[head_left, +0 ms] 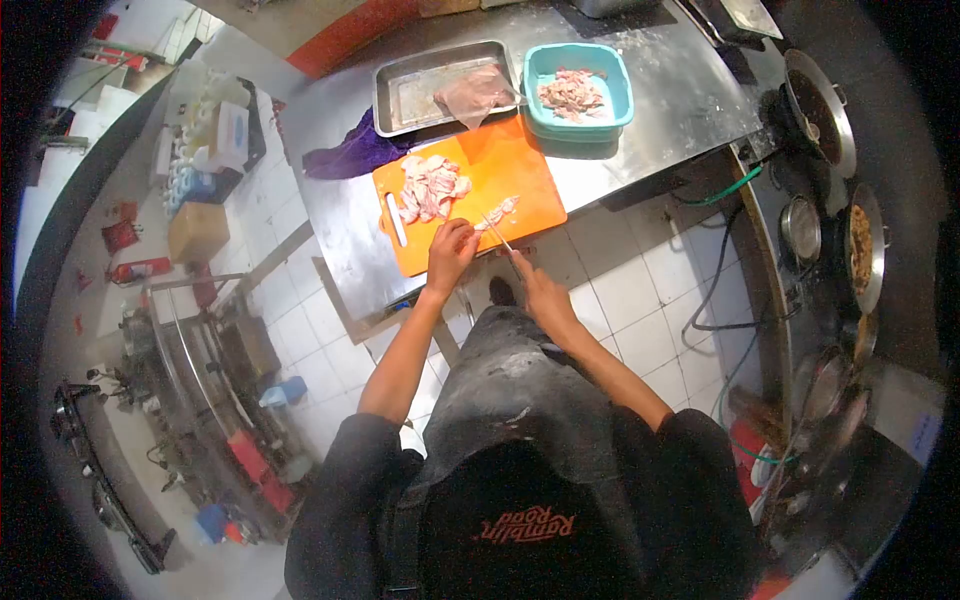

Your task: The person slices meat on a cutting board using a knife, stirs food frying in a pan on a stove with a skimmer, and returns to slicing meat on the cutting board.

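An orange cutting board (525,170) lies on the steel table, with a heap of raw, pale pink meat pieces (432,188) on its left half. My right hand (541,297) grips a knife (498,234) by the handle, its blade angled across the board's near part. Small cut meat pieces (503,211) lie just beyond the blade. Close to the board's near edge, my left hand (453,248) has its fingers curled together on a bit of raw meat beside the blade; the fingers partly hide it.
Behind the board stand a metal tray (403,100) with bagged meat (475,92) and a turquoise basin (622,85) holding cut meat. A purple cloth (355,150) lies left of the board. Woks (835,110) sit on the stove at right. A hose (722,190) hangs near the table's right end.
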